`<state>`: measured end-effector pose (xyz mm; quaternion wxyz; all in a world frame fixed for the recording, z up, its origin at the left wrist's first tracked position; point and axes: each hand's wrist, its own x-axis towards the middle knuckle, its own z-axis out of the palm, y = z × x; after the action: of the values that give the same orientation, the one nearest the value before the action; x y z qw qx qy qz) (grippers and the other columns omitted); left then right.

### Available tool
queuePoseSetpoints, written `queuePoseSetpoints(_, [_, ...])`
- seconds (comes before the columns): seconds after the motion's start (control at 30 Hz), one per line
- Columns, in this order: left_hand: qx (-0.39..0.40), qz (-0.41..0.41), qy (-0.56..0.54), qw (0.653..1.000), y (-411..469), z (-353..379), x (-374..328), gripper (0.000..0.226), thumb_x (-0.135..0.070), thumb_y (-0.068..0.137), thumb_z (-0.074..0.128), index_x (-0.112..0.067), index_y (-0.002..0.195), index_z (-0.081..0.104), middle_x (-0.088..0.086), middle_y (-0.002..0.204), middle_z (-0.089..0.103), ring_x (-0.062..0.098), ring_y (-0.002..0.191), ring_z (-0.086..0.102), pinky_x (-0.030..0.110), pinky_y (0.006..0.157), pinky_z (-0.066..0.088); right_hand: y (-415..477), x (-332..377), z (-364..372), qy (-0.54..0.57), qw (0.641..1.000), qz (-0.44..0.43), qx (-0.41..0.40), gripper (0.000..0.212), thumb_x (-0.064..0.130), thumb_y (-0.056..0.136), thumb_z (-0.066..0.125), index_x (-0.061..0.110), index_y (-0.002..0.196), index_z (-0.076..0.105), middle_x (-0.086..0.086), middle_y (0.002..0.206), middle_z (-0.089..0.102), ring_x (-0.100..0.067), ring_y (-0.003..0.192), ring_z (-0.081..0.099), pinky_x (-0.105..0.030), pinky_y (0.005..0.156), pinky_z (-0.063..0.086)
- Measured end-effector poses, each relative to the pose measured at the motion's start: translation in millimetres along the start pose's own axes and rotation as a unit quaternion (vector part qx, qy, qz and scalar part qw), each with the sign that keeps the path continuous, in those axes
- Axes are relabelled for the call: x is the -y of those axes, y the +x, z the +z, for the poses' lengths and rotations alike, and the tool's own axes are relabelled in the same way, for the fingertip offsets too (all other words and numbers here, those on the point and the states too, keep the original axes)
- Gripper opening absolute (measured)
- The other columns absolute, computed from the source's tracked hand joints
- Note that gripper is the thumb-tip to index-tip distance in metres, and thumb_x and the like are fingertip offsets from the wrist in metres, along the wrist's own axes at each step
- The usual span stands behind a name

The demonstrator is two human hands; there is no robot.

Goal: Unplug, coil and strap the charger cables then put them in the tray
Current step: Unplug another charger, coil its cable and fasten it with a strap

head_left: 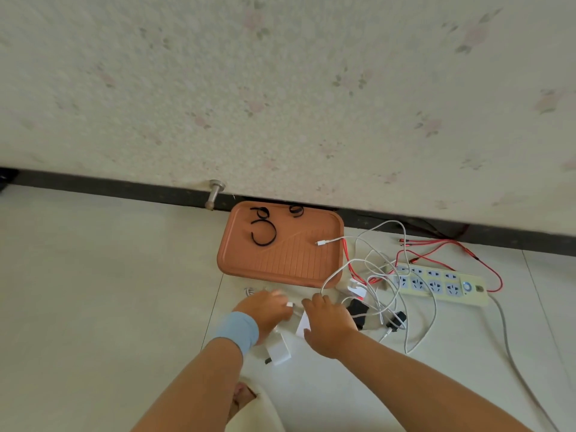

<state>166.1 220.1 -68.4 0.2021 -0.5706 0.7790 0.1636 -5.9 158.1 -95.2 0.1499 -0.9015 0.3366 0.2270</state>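
— Where is the tray to be found?

— The orange tray (pixel 299 260) is laid on the floor (pixel 109 275), its far edge against the foot of the wall (pixel 280 88). Black straps (pixel 263 244) are seen in its far part. The end of one white cable (pixel 330 241) is laid over its right rim and rests inside.

— And the other cables?

— They are not in the tray. A tangle of white cables (pixel 374 280) and a red cable (pixel 436 244) is spread on the floor to the right of it, in front of the power strip (pixel 436 283). Two black adapters (pixel 358 310) are lying in the tangle, just beside the right hand.

— How are the hands held?

— Both are lowered to the floor near the front edge of the tray. A small white plug (pixel 290 304) is pinched at the fingertips of the left hand (pixel 265 310), on whose wrist a light blue wristband (pixel 238 333) is worn. The right hand (pixel 327 325) is turned palm down, its fingers bent over something white. Whether anything is gripped by it cannot be told. A white charger (pixel 279 352) is lying under the left wrist.
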Motion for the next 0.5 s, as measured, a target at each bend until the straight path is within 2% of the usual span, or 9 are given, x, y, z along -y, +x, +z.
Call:
queuePoseSetpoints(0.07, [0.081,-0.002,0.003,0.997,7.8,3.0,-8.2,0.046,-0.002,0.081,0.070,-0.018,0.124,0.064,0.008,0.133,0.052,0.031,0.120,0.051,0.037,0.099,0.045,-1.3,4.0,-0.3,0.008,1.000,-0.011,-0.025,0.042,0.028,0.098,0.051,0.016,0.138,0.045,-0.009,0.133,0.048,-0.028,0.117,0.052,-0.040,0.096,0.049])
queuePoseSetpoints(0.13, [0.139,-0.004,0.053,0.989,11.6,11.0,-11.0,0.035,-0.022,0.092,0.058,-0.013,0.126,0.060,0.012,0.141,0.048,0.031,0.125,0.045,0.036,0.104,0.040,-0.8,7.6,2.9,0.024,1.000,-0.014,-0.007,0.044,0.023,0.095,0.055,0.018,0.139,0.047,-0.008,0.132,0.048,-0.028,0.115,0.054,-0.041,0.095,0.052])
queuePoseSetpoints(0.17, [0.153,0.013,0.083,0.985,13.7,18.3,-11.3,0.037,-0.027,0.094,0.053,-0.011,0.127,0.058,0.013,0.141,0.047,0.029,0.127,0.042,0.035,0.105,0.037,0.0,8.3,5.3,0.024,1.000,-0.013,0.008,0.046,0.022,0.094,0.057,0.019,0.139,0.047,-0.008,0.133,0.046,-0.029,0.116,0.054,-0.042,0.094,0.053])
queuePoseSetpoints(0.27, [0.159,-0.034,0.079,0.984,10.8,22.9,-12.0,0.037,-0.023,0.090,0.060,-0.011,0.125,0.062,0.012,0.137,0.053,0.032,0.135,0.034,0.038,0.113,0.025,2.9,6.7,10.5,-0.028,0.999,-0.012,0.032,0.056,0.019,0.090,0.063,0.022,0.142,0.044,-0.011,0.139,0.037,-0.033,0.121,0.050,-0.045,0.094,0.053])
queuePoseSetpoints(0.33, [0.163,-0.080,0.077,0.980,9.5,22.7,-6.4,0.032,-0.014,0.090,0.060,-0.009,0.121,0.065,0.010,0.131,0.057,0.033,0.134,0.037,0.038,0.112,0.025,4.5,5.0,10.8,-0.049,0.998,-0.006,0.036,0.063,0.019,0.089,0.062,0.024,0.147,0.037,-0.012,0.144,0.034,-0.035,0.126,0.046,-0.047,0.096,0.050])
queuePoseSetpoints(0.43, [0.143,-0.123,0.045,0.981,10.3,32.7,7.9,0.044,-0.035,0.087,0.066,-0.014,0.126,0.062,0.005,0.137,0.054,0.027,0.131,0.041,0.037,0.108,0.031,9.0,5.9,11.7,0.015,0.999,0.008,0.039,0.067,0.015,0.090,0.060,0.026,0.149,0.031,-0.007,0.142,0.039,-0.033,0.126,0.047,-0.047,0.095,0.051])
queuePoseSetpoints(0.5, [0.114,-0.164,-0.037,0.979,8.0,35.6,14.5,0.054,-0.047,0.090,0.058,-0.017,0.134,0.055,0.003,0.142,0.050,0.024,0.131,0.042,0.037,0.102,0.037,12.6,7.8,12.7,0.078,0.997,0.005,0.027,0.065,0.008,0.088,0.058,0.027,0.146,0.034,-0.002,0.138,0.043,-0.029,0.123,0.047,-0.046,0.093,0.053])
